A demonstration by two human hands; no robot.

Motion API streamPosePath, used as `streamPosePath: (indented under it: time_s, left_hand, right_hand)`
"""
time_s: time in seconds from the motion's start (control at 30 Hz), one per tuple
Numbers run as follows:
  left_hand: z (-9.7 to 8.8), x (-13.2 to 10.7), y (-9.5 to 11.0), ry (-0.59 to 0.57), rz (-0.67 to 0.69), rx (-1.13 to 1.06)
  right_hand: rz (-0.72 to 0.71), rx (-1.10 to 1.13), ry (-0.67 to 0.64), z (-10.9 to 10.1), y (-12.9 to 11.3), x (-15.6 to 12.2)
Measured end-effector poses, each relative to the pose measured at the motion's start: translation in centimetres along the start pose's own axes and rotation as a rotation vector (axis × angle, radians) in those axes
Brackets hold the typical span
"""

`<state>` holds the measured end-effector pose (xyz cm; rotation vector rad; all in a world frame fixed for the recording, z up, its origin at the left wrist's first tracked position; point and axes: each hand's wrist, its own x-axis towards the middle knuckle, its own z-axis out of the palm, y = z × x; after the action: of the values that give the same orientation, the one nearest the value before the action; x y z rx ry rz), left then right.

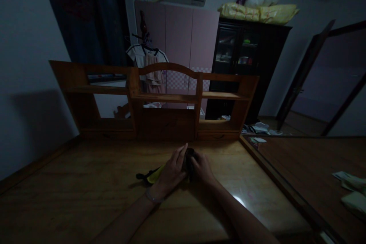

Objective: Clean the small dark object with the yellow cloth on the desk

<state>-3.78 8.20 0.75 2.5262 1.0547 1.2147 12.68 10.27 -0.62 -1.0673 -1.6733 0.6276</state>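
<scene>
On the wooden desktop [108,194] lies a yellow-and-black soft item [154,175], possibly a pouch; the dim light hides its exact kind. Its black loop end sticks out to the left, and a dark part stands up between my hands. My left hand [171,171], with a bracelet at the wrist, lies over the item's middle and grips it. Curled fingers of my right hand [203,167] hold the dark upper part from the right side. Both hands cover much of the item.
A wooden shelf unit [164,98] with small drawers runs along the desk's far edge. To the right, beyond a raised wooden edge [274,175], light-coloured bags [353,190] lie on a brown surface. Hanging clothes [148,61] and wardrobes [178,38] stand behind.
</scene>
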Motion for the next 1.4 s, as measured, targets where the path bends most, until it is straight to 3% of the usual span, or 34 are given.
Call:
streamPosePath:
  time_s: [0.27, 0.6, 0.8, 1.1, 1.4]
  left_hand:
    - [-0.1, 0.2, 0.3, 0.015, -0.024, -0.046]
    - [0.4, 0.3, -0.1, 0.072, -0.026, -0.169]
    - [0.2, 0.2, -0.2, 0.047, 0.002, -0.096]
    - [0.2, 0.3, 0.3, 0.039, 0.012, -0.027]
    - [-0.2, 0.4, 0.5, 0.011, 0.010, -0.044]
  right_hand:
    - [0.146, 0.314, 0.018, 1.4, 1.2, 0.5]
    - [0.307, 0.742, -0.083, 1.5, 0.9, 0.0]
    - [0.319, 0.816, -0.095, 1.3, 0.0, -0.1]
    - [0.342, 0.749, -0.079, 1.3, 0.0, -0.1]
    - [0.296, 0.702, -0.086, 1.6, 1.2, 0.1]
